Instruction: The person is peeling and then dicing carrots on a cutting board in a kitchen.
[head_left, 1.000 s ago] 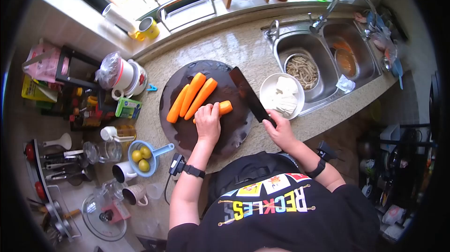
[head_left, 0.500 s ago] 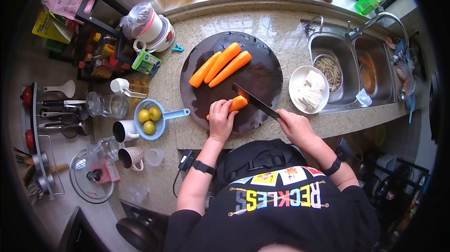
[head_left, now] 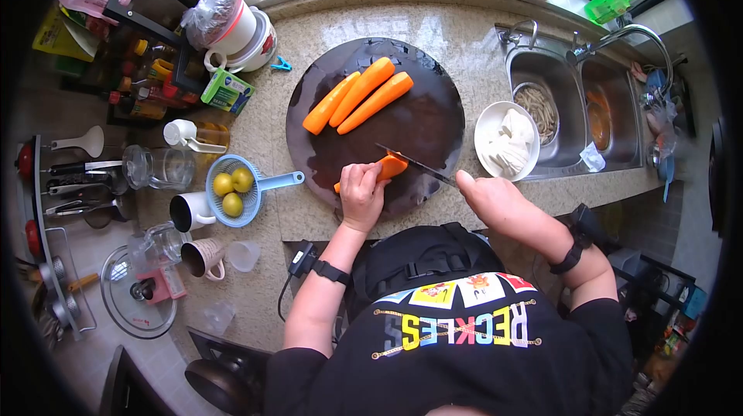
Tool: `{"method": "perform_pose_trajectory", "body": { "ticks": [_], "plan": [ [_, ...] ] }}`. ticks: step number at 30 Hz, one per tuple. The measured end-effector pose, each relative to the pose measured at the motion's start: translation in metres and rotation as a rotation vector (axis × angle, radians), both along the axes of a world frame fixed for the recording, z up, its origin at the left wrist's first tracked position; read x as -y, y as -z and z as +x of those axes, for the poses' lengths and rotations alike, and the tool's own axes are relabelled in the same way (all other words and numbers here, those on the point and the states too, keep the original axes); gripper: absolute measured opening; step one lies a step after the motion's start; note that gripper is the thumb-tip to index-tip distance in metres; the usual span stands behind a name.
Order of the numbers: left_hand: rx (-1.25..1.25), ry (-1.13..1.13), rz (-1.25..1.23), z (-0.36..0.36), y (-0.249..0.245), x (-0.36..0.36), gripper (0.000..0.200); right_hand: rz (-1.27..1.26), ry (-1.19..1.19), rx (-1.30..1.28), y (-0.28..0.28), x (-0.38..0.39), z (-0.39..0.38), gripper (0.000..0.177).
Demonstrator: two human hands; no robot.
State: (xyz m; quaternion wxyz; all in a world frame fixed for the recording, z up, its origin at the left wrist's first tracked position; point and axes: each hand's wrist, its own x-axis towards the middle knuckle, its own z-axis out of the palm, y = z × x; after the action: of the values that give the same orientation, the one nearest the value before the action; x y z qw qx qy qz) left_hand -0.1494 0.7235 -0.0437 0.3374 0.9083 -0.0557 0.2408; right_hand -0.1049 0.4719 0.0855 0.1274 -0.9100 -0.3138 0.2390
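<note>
On the tabletop [head_left: 259, 123] left of the left hand [head_left: 361, 198], a blue colander [head_left: 254, 198] holds three yellow-green fruits [head_left: 233, 204]. A white mug [head_left: 204, 209] is just beside it and a patterned mug [head_left: 209, 253] near, with a glass lid [head_left: 120, 300] farther left. Ahead and to the right of the right hand [head_left: 491, 199] is a double sink [head_left: 569, 131] with a curved faucet [head_left: 642, 27]; a green bottle [head_left: 611, 4] is well beyond that hand.

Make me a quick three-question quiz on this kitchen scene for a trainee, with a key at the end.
1. Which hand holds the knife?
2. True or false: the left hand holds a carrot.
3. How many fruits are in the blue strainer? A: two. B: three. C: four.

Key: 1. The right hand. 2. True. 3. B.
</note>
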Motion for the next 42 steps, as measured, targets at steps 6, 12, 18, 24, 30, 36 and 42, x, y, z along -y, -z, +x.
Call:
{"method": "perform_pose_trajectory", "body": {
  "ticks": [6, 12, 18, 24, 30, 36, 42],
  "plan": [
    [0.019, -0.008, -0.021, 0.001, 0.003, 0.002, 0.038, 0.015, -0.075, -0.137, 0.004, -0.017, 0.028, 0.013],
    [0.029, -0.011, -0.020, -0.002, 0.006, 0.004, 0.037, 0.103, -0.039, -0.081, 0.075, -0.052, 0.030, 0.016],
    [0.000, -0.025, -0.034, 0.001, 0.001, 0.006, 0.034, 0.170, -0.049, -0.002, 0.079, -0.048, 0.027, 0.018],
    [0.030, -0.050, 0.065, 0.008, 0.001, -0.004, 0.036, 0.276, 0.052, 0.037, 0.060, -0.027, 0.018, 0.017],
    [-0.039, -0.032, 0.046, -0.009, -0.006, -0.005, 0.038, 0.255, 0.092, -0.038, 0.049, -0.002, 0.002, 0.018],
    [-0.042, -0.043, 0.010, -0.009, -0.003, -0.002, 0.032, 0.150, 0.004, -0.121, 0.026, 0.005, 0.011, 0.015],
    [-0.003, -0.042, -0.013, -0.007, 0.006, -0.003, 0.031, 0.106, -0.068, -0.244, 0.018, -0.017, 0.035, 0.012]
  ]
}}
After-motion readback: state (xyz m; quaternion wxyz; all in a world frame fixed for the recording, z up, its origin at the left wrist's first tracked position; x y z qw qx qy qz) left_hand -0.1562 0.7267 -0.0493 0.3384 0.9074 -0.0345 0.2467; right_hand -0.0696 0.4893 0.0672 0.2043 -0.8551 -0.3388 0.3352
